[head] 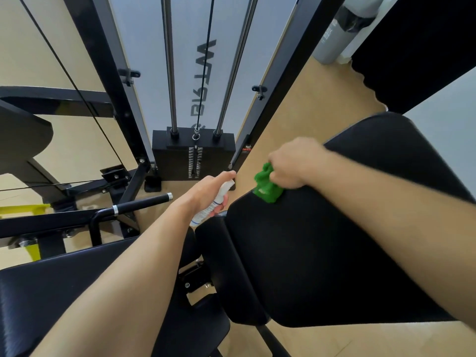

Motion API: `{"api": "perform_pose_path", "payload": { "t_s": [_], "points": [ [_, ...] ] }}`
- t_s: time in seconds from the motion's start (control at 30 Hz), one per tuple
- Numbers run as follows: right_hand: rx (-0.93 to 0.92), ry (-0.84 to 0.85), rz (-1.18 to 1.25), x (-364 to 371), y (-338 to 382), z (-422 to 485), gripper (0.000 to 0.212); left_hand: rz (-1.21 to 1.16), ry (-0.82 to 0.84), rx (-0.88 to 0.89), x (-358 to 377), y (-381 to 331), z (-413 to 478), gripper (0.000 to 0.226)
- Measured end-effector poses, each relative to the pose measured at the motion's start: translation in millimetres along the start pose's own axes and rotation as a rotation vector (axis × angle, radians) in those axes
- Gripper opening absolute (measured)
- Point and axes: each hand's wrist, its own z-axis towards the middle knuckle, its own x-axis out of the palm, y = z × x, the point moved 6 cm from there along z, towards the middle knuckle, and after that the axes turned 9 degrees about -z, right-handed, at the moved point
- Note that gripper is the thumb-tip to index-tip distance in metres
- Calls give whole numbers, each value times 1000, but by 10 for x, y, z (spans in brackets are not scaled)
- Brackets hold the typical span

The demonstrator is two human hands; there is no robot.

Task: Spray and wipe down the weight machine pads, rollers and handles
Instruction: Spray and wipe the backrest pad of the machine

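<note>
One large black pad (334,240) fills the lower right; the green cloth (266,185) lies bunched on its far edge, gripped by the right hand (293,163). The left hand (206,191) grips the white spray bottle (213,202) just beside the pad, one finger on its head. So near the edge, the cloth may slip off, and a spray may miss toward the weight stack (193,153) behind.

Only the person's two arms show, both bare from the edge of the view to the fingertips. The bare, slender left forearm (123,279) runs smooth and uncovered into the bare left hand (206,191). The bare right forearm (386,202), broader in this wide-angle view, is likewise uncovered down to the bare right hand (293,163), whose outline is slightly blurred.
</note>
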Motion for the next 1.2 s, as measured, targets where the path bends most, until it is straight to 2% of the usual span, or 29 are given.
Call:
{"api": "perform_pose_path", "payload": {
  "t_s": [0.1,0.23,0.33,0.43,0.5,0.6,0.67,0.77,0.93,1.0,1.1,1.2],
  "points": [
    [-35,-55,-82,223,663,213,35,-95,-50,16,-152,82,-1,80],
    [-182,33,-139,476,1536,551,38,-107,-143,-5,-347,198,-98,80],
    [-277,68,-221,552,1831,571,37,-35,-212,-30,-445,218,-229,78],
    [-262,-7,-83,386,1570,496,26,-24,-237,-24,-484,189,-287,76],
    [-229,-11,-78,281,1201,427,22,-12,-236,-11,-458,178,-300,77],
    [-159,135,-84,120,570,310,34,5,-236,6,-377,239,-293,76],
    [-141,208,-113,114,396,258,42,-8,-230,5,-306,354,-284,76],
    [-161,63,-222,216,715,319,39,-68,-283,-36,-284,577,-298,74],
    [-240,-95,-119,446,1543,412,24,-112,-318,-73,-284,820,-396,72],
    [-225,-157,-20,389,1487,417,18,-113,-322,-82,-283,877,-440,73],
    [-43,-281,132,299,1058,389,16,-155,-326,-94,-230,1008,-499,71],
    [96,-376,176,270,779,274,16,-229,-378,-125,-137,1230,-527,68]
  ]
}}
